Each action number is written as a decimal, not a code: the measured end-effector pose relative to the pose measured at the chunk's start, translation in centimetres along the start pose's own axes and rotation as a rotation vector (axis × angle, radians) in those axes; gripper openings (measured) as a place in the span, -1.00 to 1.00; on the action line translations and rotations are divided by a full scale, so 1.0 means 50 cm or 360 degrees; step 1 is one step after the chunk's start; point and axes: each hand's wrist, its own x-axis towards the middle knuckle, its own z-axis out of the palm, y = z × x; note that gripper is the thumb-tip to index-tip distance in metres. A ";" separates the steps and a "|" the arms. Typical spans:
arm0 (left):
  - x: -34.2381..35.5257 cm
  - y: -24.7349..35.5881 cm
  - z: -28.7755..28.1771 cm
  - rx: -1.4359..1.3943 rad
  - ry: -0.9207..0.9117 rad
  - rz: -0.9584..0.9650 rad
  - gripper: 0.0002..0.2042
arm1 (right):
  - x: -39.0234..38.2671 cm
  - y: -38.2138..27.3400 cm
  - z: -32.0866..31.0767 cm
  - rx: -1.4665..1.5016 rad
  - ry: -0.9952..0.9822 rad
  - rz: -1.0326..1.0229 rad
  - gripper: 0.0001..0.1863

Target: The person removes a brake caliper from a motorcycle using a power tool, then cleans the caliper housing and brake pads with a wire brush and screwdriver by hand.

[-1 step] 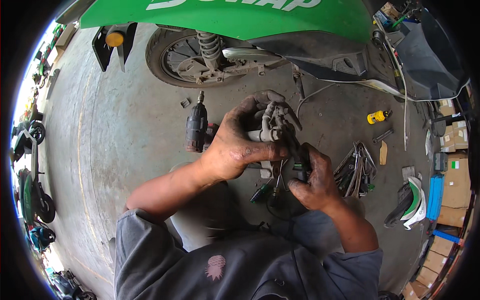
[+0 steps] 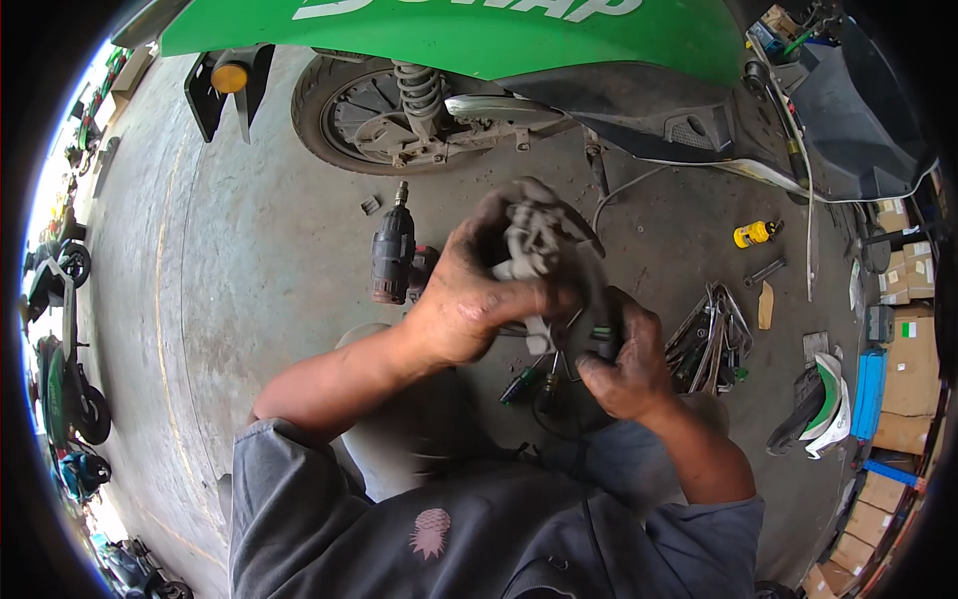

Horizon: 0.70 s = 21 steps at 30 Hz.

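The metal part [image 2: 532, 245], blurred, is held up before the person's lap; the left hand [image 2: 469, 299] wraps round it, seemingly to steady it; the right hand [image 2: 634, 364] is closed on a dark piece [image 2: 603, 337], whose contact with the part I cannot tell; driver [image 2: 393, 255] and tools [image 2: 715, 344] flank them, apparently kept within reach; the motorbike [image 2: 449, 40] stands beyond.

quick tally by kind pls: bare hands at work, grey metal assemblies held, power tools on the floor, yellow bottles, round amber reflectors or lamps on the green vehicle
Bare hands: 2 (left hand, right hand)
Grey metal assembly, blurred: 1
Power tool: 1
Yellow bottle: 1
Amber reflector or lamp: 1
Total: 6
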 end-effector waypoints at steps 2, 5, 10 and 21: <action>-0.005 0.008 -0.004 0.0035 -0.0001 0.0077 -0.31 | 0.011 0.010 0.017 0.0049 0.0127 -0.0069 -0.74; 0.004 0.026 -0.010 0.0080 -0.0030 0.0253 -0.34 | 0.011 -0.035 -0.041 0.0257 -0.0052 0.0015 -0.71; -0.015 0.002 -0.037 0.0617 -0.0159 0.0161 -0.26 | 0.003 -0.043 -0.087 -0.0740 -0.0349 0.0087 -0.33; -0.013 -0.004 -0.026 0.0552 -0.0204 0.0270 -0.26 | -0.005 -0.034 -0.085 -0.0868 -0.0254 -0.0136 -0.34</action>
